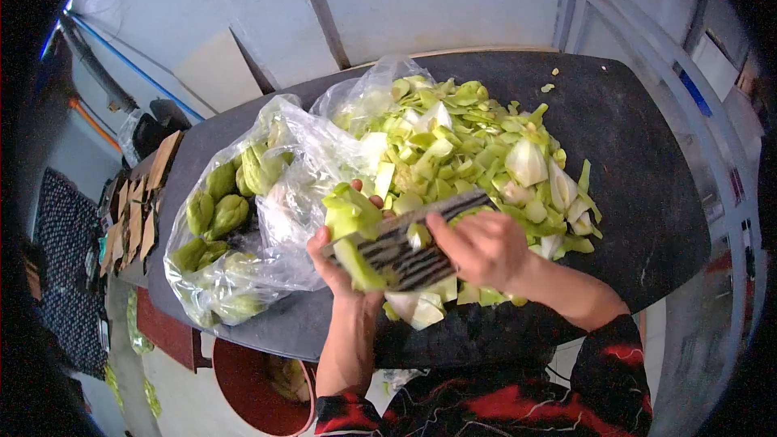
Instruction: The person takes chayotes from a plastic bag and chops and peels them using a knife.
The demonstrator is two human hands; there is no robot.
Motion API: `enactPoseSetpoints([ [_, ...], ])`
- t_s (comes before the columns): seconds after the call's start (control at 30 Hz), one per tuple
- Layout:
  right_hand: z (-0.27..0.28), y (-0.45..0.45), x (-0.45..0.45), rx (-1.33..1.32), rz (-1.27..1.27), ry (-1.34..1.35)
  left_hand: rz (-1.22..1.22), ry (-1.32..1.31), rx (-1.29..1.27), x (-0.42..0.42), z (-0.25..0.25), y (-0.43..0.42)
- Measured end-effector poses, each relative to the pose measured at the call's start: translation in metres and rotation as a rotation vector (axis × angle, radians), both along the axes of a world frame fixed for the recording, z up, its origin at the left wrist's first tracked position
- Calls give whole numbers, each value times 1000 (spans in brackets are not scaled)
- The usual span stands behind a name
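Left hand [333, 271] and right hand [488, 248] sit close together on my feed, over the dark tabletop [647, 137], a heap of cut chayote [441, 146] just beyond and a clear plastic bag [295, 231] of whole chayotes [227, 214] leftward. I see the right closed on one end of a broad, blurred blade [409, 265], its long axis slanting down-left toward the green chayote [350, 212] clasped in the left, nearer the bag.

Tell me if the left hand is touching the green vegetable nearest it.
Touching: the head view shows the left hand curled around the green vegetable.
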State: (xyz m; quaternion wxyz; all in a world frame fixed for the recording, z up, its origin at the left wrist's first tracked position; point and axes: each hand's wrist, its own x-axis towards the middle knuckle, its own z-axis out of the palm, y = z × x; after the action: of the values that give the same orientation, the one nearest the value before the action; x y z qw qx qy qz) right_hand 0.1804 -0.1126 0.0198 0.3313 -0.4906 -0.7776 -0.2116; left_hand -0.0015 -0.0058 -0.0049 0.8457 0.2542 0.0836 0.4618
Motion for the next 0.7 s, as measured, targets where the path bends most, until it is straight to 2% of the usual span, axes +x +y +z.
enactPoseSetpoints([
  [0.07,-9,9,4,-42,6,85,115,208,-51,2,5,1],
  [0.1,-12,9,1,-81,-25,76,73,224,-59,0,4,5],
  [0.27,-31,20,17,-39,-75,98,123,161,-67,3,5,-2],
  [0.33,-28,23,26,-138,-145,170,-127,26,-26,-4,-3,4],
  [0.37,-27,20,25,-81,-127,142,-241,-134,40,-2,-7,8],
  [0.4,-19,16,22,-87,-125,141,-239,-136,34,1,-4,6],
  [0.47,-5,6,11,-69,0,136,-26,154,62,5,6,-3],
  [0.63,1,-3,1,-85,56,78,-142,57,32,-3,-7,6],
  [0.7,-23,17,12,-115,-36,109,-139,47,25,-1,2,1],
])
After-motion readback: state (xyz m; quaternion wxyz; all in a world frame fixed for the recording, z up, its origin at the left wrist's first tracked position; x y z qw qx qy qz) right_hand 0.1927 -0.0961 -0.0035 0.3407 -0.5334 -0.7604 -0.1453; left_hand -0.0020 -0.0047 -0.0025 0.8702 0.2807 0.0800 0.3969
